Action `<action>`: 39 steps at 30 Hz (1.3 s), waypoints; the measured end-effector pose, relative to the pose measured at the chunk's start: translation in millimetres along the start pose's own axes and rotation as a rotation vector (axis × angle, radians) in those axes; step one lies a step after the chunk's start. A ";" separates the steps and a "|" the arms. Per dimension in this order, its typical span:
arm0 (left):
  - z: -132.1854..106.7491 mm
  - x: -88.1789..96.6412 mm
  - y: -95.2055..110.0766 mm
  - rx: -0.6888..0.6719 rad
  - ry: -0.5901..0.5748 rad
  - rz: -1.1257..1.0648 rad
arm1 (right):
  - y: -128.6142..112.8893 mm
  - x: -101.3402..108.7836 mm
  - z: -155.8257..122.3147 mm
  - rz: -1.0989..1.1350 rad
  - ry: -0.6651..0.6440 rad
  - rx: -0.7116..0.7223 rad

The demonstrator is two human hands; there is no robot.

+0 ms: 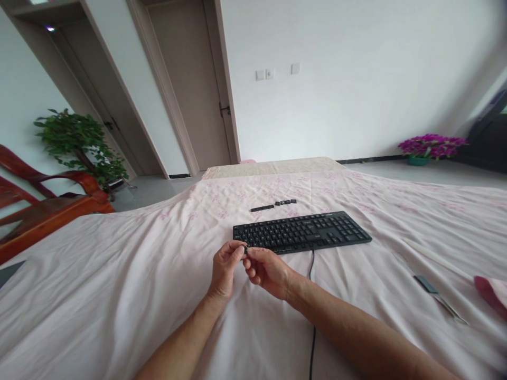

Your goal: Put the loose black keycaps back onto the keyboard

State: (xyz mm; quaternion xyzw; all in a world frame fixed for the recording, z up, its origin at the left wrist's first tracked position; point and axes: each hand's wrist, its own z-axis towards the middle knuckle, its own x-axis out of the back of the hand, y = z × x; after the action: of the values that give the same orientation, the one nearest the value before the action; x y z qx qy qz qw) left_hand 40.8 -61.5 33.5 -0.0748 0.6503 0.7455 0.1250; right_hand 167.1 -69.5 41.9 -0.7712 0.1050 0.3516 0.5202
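My left hand [224, 269] and my right hand [266, 270] meet just in front of a black keyboard [301, 231] on a pink sheet. Both pinch one small dark piece [246, 248] between their fingertips, probably a keycap. The keyboard's cable [311, 264] runs toward me under my right forearm. Beyond the keyboard lie a long black key bar [262, 208] and three small loose black keycaps [285, 201].
The pink floral sheet [119, 274] covers a bed or table. At the right lie a thin tool with a dark handle [438, 298], a pale stick [435, 257] and a red object [491, 295]. A red wooden chair [47, 206] and a potted plant [79, 142] stand at the left.
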 end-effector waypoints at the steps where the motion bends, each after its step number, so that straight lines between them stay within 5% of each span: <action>1: 0.5 0.9 -0.7 -0.002 0.010 0.010 | 0.6 0.1 0.4 0.002 0.008 -0.003; 6: 5.0 4.0 -3.1 -0.033 0.039 0.091 | 0.7 4.2 6.8 -0.226 0.137 0.166; 11: 8.0 5.4 -9.2 0.017 0.082 0.073 | -7.2 21.0 7.9 -1.078 0.340 0.668; 16: 8.6 6.0 -15.9 0.151 0.041 -0.100 | -13.4 29.8 1.2 -1.674 0.272 1.004; 28: 13.0 13.8 -14.5 0.219 -0.029 -0.310 | -10.3 25.0 7.8 -1.333 0.271 0.950; 35: 15.5 16.3 -12.9 0.268 -0.077 -0.252 | -21.1 27.6 6.4 -1.436 0.269 0.845; 39: 20.5 22.1 -12.3 0.151 -0.003 -0.071 | -34.8 43.2 10.4 -1.546 0.378 0.723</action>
State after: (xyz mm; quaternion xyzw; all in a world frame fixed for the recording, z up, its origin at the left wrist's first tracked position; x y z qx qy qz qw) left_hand 24.3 -37.8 18.7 -0.0873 0.7015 0.6895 0.1577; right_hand 212.5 -36.4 36.9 -0.4593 -0.2580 -0.2884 0.7995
